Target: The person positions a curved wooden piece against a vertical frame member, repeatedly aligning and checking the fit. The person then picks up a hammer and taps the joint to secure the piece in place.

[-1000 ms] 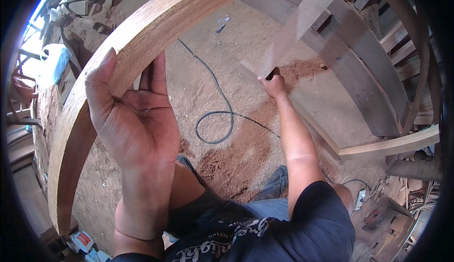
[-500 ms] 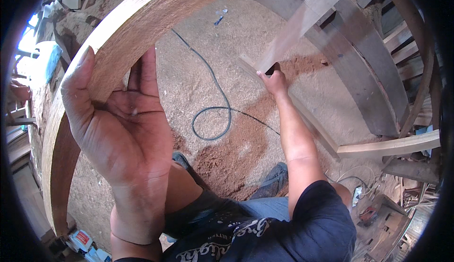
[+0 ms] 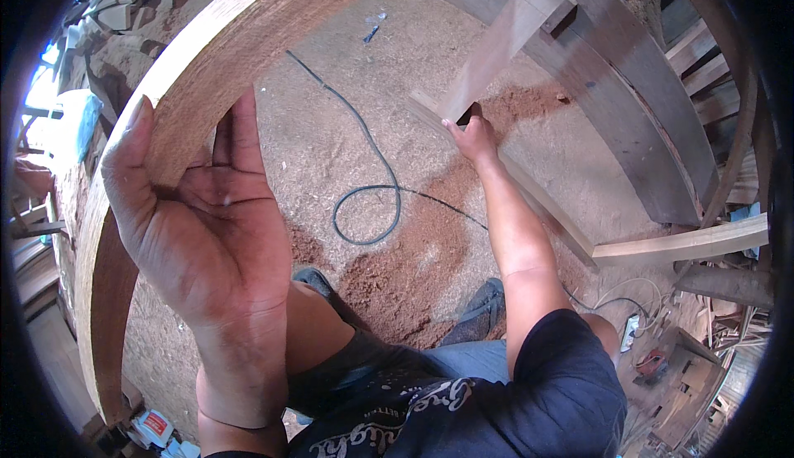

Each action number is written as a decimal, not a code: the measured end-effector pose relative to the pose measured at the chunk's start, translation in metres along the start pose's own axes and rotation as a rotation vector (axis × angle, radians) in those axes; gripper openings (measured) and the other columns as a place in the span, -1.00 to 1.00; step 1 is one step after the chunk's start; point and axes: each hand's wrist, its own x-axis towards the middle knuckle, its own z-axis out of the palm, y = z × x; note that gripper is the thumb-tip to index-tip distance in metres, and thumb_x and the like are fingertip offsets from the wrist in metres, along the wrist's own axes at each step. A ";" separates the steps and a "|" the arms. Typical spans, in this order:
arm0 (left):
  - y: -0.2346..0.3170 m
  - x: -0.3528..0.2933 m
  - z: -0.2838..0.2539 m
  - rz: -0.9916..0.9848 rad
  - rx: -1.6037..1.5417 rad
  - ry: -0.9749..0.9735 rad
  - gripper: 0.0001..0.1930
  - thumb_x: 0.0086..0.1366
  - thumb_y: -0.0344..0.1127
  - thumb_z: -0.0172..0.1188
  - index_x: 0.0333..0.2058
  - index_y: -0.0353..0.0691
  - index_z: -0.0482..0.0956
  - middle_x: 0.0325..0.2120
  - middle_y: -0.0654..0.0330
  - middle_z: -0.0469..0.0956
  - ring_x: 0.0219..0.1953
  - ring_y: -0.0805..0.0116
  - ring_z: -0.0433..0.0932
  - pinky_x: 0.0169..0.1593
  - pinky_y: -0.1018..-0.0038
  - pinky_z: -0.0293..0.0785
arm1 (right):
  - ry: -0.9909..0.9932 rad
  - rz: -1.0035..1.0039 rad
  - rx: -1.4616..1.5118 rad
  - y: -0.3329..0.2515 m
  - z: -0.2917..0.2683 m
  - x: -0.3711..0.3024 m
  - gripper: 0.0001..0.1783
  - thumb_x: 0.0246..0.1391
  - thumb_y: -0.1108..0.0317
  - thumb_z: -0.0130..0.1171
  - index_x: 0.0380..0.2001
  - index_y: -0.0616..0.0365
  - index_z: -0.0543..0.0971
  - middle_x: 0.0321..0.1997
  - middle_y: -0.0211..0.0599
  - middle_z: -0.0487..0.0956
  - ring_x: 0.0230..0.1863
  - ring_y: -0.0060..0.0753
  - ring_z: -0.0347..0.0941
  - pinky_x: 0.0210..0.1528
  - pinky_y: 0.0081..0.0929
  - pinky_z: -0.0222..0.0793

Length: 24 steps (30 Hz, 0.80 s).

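A long curved wooden piece (image 3: 207, 78) with pale edges arcs up the left side and across the top. My left hand (image 3: 215, 218) is closed around it, palm turned up, the thumb on its pale face and the fingertips partly hidden behind the wood. Further off, my right hand (image 3: 475, 138) grips a straight wooden board (image 3: 511, 40) near its lower end. That end meets a narrow wooden strip (image 3: 550, 214), which runs down toward me and joins a second curved wooden piece (image 3: 686, 245) at the right.
A dark cable (image 3: 364, 123) lies looped on the sawdust-covered floor (image 3: 331, 69). Wide curved planks (image 3: 628, 119) lie at the far right. Reddish sawdust (image 3: 397, 293) is heaped between my feet. A red tool (image 3: 652, 364) and a white container (image 3: 154, 426) sit at the lower corners.
The view has shifted slightly, with the floor and both hands appearing a little further left. Both hands keep their grip on the wood.
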 end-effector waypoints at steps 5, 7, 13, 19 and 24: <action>0.001 0.003 -0.004 -0.027 -0.041 -0.017 -0.66 0.44 -0.34 0.10 0.11 -0.39 0.46 0.09 -0.10 0.58 0.22 0.03 0.52 0.42 0.02 0.33 | -0.009 0.021 0.041 -0.009 -0.005 -0.003 -0.35 0.08 0.02 0.36 0.09 0.22 0.43 -0.06 0.16 0.66 0.03 0.22 0.59 0.05 0.00 0.51; 0.001 0.002 -0.003 -0.041 -0.042 0.002 -0.66 0.45 -0.34 0.10 0.11 -0.40 0.46 0.10 -0.10 0.57 0.22 0.03 0.53 0.42 0.01 0.33 | -0.015 0.038 0.035 -0.009 -0.006 -0.004 -0.34 0.08 0.02 0.36 0.10 0.22 0.43 -0.04 0.17 0.66 0.05 0.21 0.58 0.06 -0.01 0.51; 0.000 0.001 -0.002 -0.068 -0.031 -0.014 -0.67 0.44 -0.35 0.09 0.09 -0.42 0.47 0.09 -0.11 0.57 0.20 0.03 0.54 0.41 0.01 0.36 | -0.021 0.082 0.001 0.003 -0.002 -0.001 -0.31 0.05 -0.02 0.39 0.09 0.19 0.40 -0.03 0.14 0.66 0.05 0.22 0.58 0.07 -0.01 0.52; 0.004 -0.003 -0.003 -0.068 0.023 -0.052 -0.57 0.36 -0.29 0.23 0.06 -0.48 0.41 0.05 -0.15 0.55 0.17 0.03 0.55 0.33 0.15 0.48 | -0.056 0.114 0.047 -0.004 -0.001 0.004 -0.28 0.00 0.02 0.44 0.10 0.18 0.38 -0.03 0.15 0.66 0.04 0.21 0.59 0.08 -0.01 0.53; 0.004 -0.009 -0.002 -0.079 0.042 -0.060 -0.55 0.35 -0.28 0.24 0.08 -0.48 0.40 0.06 -0.15 0.53 0.16 0.04 0.56 0.29 0.22 0.54 | -0.055 0.091 0.086 0.008 0.005 0.008 -0.26 -0.01 0.07 0.45 0.13 0.17 0.35 0.00 0.18 0.64 0.05 0.21 0.59 0.07 -0.02 0.54</action>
